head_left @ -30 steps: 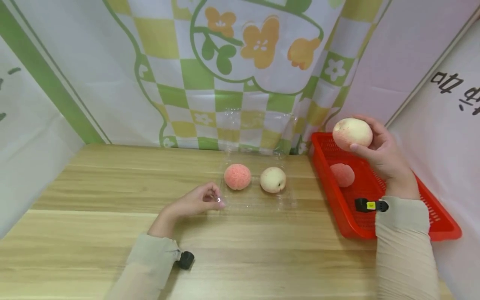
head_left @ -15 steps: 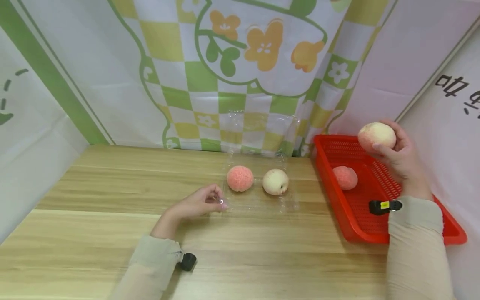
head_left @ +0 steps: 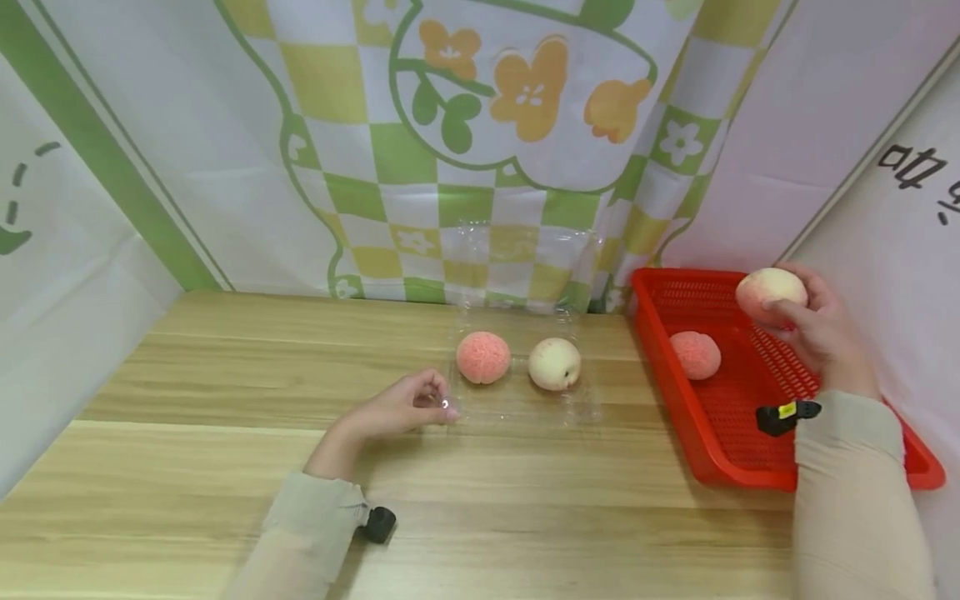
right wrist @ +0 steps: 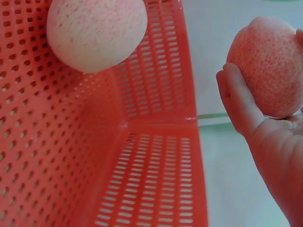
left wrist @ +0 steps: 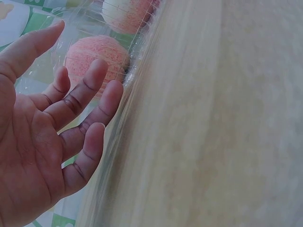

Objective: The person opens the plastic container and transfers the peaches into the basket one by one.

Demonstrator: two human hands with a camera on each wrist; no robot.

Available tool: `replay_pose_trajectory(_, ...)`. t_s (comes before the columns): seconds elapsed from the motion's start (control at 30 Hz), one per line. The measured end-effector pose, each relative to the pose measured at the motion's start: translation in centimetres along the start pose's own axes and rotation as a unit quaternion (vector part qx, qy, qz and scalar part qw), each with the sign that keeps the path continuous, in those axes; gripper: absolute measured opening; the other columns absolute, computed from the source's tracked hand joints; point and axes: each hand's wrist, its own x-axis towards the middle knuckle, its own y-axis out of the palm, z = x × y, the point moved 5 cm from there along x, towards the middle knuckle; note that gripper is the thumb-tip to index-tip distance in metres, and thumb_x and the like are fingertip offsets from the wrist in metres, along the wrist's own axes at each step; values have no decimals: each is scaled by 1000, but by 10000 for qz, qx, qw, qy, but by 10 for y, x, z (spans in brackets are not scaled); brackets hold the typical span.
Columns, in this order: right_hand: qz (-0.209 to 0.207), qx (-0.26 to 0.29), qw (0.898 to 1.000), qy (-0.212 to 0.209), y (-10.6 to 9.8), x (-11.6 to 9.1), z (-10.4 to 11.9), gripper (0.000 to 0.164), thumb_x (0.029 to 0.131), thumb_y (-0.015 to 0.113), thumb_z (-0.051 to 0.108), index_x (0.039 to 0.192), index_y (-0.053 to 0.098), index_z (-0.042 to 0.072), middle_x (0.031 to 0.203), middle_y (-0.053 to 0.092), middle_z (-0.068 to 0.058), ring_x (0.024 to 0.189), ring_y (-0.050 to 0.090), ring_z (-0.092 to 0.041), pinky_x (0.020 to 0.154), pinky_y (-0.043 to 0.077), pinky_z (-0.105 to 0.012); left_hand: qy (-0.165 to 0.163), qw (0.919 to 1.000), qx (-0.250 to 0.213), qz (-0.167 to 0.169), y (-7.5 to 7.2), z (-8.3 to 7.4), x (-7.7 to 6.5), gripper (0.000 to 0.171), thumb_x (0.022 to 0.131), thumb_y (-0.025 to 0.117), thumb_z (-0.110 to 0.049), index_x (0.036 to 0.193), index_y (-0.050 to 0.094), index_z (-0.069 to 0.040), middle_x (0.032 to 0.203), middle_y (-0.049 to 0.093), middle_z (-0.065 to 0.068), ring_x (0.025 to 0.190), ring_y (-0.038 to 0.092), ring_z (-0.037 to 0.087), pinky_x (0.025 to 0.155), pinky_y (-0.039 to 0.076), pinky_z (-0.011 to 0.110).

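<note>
My right hand point(head_left: 828, 329) grips a pale, pink-blushed peach point(head_left: 767, 293) above the far right part of the red basket point(head_left: 701, 442). In the right wrist view, its fingers point(right wrist: 241, 97) wrap the peach's lower side. Another pinkish peach point(head_left: 696, 355) lies inside the basket. My left hand point(head_left: 397, 407) is at the near left corner of an open clear plastic box point(head_left: 517, 408). In the left wrist view its fingers point(left wrist: 75, 101) are loosely bent, apart from the thumb, and overlap the box's side. A pink peach point(head_left: 483, 357) and a cream peach point(head_left: 555, 364) sit side by side in the box.
The box's clear lid point(head_left: 525, 258) stands raised against a checked, flowered curtain point(head_left: 405, 192) behind the wooden table point(head_left: 225, 467). White side walls point(head_left: 82, 250) flank the table, the right one close beside the basket.
My right hand has moved right and slightly down with the peach, further over the basket. The left hand stays at the box corner; the head view has shifted slightly.
</note>
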Motion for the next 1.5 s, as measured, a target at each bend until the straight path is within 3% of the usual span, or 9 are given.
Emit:
replay_pose_trajectory(0.2, 1, -303, 9989, 364, -9, -4, -8, 46, 97, 51, -6, 131, 50, 25, 123, 42, 8, 96, 57, -8, 69, 58, -25, 28, 10000, -1, 7, 0, -1, 0, 27, 93, 70, -18, 101, 47, -7, 97, 62, 5, 93, 64, 21, 81, 49, 36)
replay_pose_trajectory(0.37, 32, -1261, 9894, 719, -21, -6, -18, 47, 98, 56, 2, 133, 45, 32, 120, 42, 11, 96, 54, -6, 71, 56, -20, 15, 10000, 5, 17, 0, -2, -1, 27, 93, 70, -17, 102, 47, -6, 97, 62, 5, 93, 64, 21, 80, 49, 36)
replay_pose_trajectory(0.53, 225, -2399, 9654, 998, -31, -7, -28, 50, 99, 58, 10, 139, 38, 34, 119, 42, 14, 99, 48, -5, 74, 55, -17, 2, 10000, 7, 10, -1, -3, -1, 26, 93, 69, -17, 101, 47, -6, 96, 63, 5, 94, 64, 22, 82, 50, 37)
replay_pose_trajectory(0.67, 263, -3446, 9312, 1159, -32, -7, -32, 51, 100, 59, 24, 143, 33, 36, 118, 41, 19, 102, 44, -6, 77, 54, -18, 13, 10000, 19, 16, -3, -3, -1, 27, 93, 69, -18, 101, 47, -6, 97, 63, 6, 96, 64, 23, 84, 49, 37)
replay_pose_trajectory(0.77, 339, -3931, 9083, 1388, -30, -6, -37, 58, 99, 60, 33, 147, 28, 35, 117, 40, 20, 104, 43, -8, 81, 54, -20, 2, 10000, 40, 6, -4, -2, -2, 28, 93, 69, -18, 102, 46, -5, 97, 62, 5, 96, 64, 22, 83, 49, 37)
replay_pose_trajectory(0.97, 440, -3898, 9036, 1718, -33, -6, -48, 63, 98, 60, 37, 151, 26, 30, 125, 39, 12, 112, 41, -15, 84, 55, -22, 25, 9999, 119, -11, -5, 0, -3, 28, 93, 70, -19, 102, 47, -5, 97, 62, 7, 95, 63, 21, 83, 49, 37)
replay_pose_trajectory(1.17, 568, -4307, 8790, 1967, -34, -6, -55, 85, 96, 61, 44, 158, 13, 11, 144, 30, -14, 121, 36, -30, 84, 55, -28, 28, 9999, 118, -19, -4, 1, -3, 27, 93, 69, -18, 101, 47, -6, 97, 63, 6, 96, 63, 21, 84, 49, 37)
replay_pose_trajectory(1.27, 670, -4321, 8779, 1950, -35, -6, -56, 83, 98, 60, 41, 157, 12, 7, 144, 31, -15, 119, 38, -28, 84, 55, -26, 29, 9999, 103, -21, -3, 1, -2, 27, 93, 69, -18, 103, 48, -5, 98, 63, 7, 95, 63, 21, 83, 49, 37)
replay_pose_trajectory(1.5, 946, -4516, 8644, 1998, -36, -8, -57, 79, 98, 61, 37, 155, 16, 3, 132, 41, -8, 104, 50, -12, 84, 55, -27, 46, 10000, 4, 39, 0, 0, 0, 27, 93, 69, -16, 105, 48, -4, 100, 63, 8, 94, 63, 21, 82, 50, 36)
